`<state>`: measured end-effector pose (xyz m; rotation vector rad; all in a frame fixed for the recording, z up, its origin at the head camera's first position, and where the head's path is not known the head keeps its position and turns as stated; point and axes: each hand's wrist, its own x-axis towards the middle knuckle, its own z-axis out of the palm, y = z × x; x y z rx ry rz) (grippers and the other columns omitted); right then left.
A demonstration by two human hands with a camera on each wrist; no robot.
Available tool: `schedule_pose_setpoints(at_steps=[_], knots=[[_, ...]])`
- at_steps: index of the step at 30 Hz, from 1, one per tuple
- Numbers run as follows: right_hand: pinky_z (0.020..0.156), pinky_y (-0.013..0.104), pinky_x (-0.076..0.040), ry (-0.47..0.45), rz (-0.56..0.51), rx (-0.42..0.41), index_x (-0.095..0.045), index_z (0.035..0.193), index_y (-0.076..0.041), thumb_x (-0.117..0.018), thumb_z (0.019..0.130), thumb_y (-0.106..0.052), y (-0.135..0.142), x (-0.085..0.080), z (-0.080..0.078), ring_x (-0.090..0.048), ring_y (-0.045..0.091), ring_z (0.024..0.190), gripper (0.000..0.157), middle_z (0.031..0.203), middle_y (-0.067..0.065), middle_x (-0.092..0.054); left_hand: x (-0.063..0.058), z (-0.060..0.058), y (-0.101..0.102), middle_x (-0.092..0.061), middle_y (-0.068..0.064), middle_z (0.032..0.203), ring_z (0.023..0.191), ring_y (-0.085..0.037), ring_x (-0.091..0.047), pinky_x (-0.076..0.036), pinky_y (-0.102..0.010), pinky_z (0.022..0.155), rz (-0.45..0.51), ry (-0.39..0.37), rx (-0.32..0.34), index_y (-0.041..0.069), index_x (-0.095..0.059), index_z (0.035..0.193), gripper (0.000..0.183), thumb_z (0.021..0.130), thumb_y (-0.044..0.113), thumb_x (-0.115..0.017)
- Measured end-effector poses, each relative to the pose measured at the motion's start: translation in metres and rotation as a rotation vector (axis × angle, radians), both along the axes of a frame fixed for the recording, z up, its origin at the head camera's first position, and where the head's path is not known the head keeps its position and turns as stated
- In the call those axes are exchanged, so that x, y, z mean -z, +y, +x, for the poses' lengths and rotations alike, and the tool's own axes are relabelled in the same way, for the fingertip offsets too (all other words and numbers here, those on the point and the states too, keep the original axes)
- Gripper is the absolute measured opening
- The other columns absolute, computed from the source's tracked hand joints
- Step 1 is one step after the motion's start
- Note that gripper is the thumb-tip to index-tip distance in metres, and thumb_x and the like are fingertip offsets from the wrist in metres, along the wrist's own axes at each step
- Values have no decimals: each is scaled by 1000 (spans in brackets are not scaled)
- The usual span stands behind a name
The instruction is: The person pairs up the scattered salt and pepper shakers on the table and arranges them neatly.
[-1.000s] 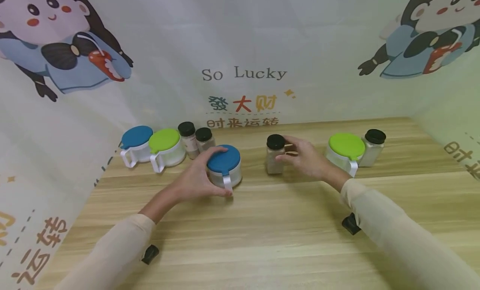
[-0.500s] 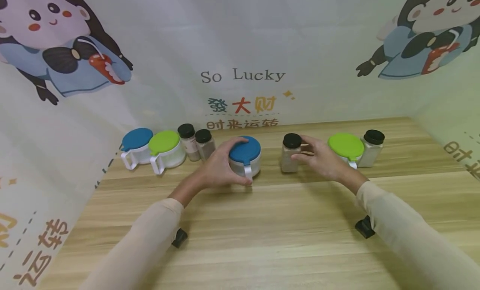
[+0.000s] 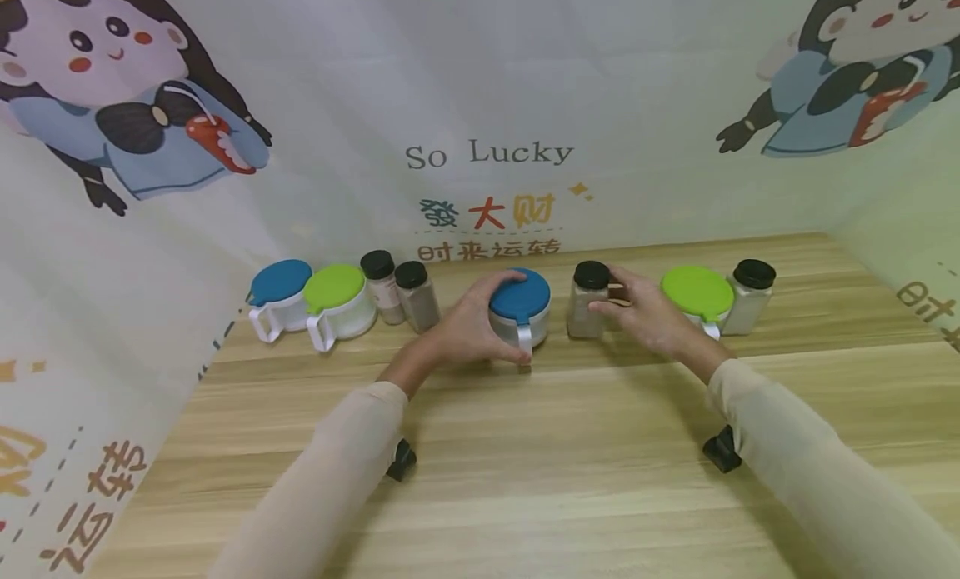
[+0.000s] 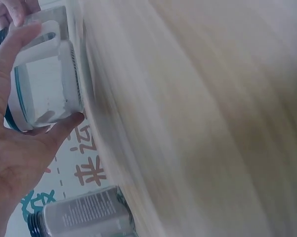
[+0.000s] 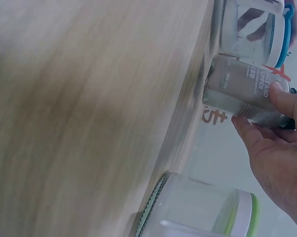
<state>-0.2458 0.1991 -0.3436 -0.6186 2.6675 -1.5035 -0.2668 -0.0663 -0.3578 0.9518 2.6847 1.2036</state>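
My left hand (image 3: 476, 321) grips a clear seasoning jar (image 4: 42, 91) with a blue lid (image 3: 520, 294) and a white handle, its thumb at the handle and its fingers around the far side. To its right, my right hand (image 3: 643, 314) holds a square spice bottle (image 3: 587, 312) with a black cap, thumb on the near face. In the right wrist view the bottle (image 5: 244, 89) shows printed lettering and a greyish filling. Both containers stand upright at the back of the table, a narrow gap between them in the head view.
On the left stand another blue-lidded jar (image 3: 281, 291), a green-lidded jar (image 3: 337, 296) and two black-capped bottles (image 3: 384, 291) (image 3: 417, 300). Right of my right hand are a green-lidded jar (image 3: 697, 291) and a black-capped bottle (image 3: 750, 300). A printed cloth (image 3: 637, 171) hangs behind the table.
My left hand has moved the blue-lidded jar rightward and slightly back, closer to the spice bottle. My right hand has shifted the bottle to the right, mostly in the first half second.
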Motion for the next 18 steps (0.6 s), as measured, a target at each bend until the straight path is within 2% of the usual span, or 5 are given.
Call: schedule_pose_setpoints(at_steps=[4,12,18], knots=[[88,39,-41,-5,8,7,-27,138,5,-58,89,-10,-3,2,-4,-44,35,116,60,132,23,-39,2,-2,6,-33,1,133,116,-17,-38,-36,-39,93,-2,-19,21,35,-31,134,98,54,32,-87],[90,41,-40,-38,17,19,-27,138,5,-58,89,-9,0,2,-4,-42,36,117,59,136,22,-35,3,-7,15,-32,-2,134,117,-19,-37,-35,-40,93,-3,-43,2,36,-31,134,98,54,30,-88],[90,40,-40,-32,18,3,-28,138,3,-57,89,-9,3,5,-5,-41,35,119,58,136,21,-35,6,-10,19,-30,-3,135,118,-20,-36,-34,-41,94,2,-62,18,35,-29,135,99,55,30,-87]])
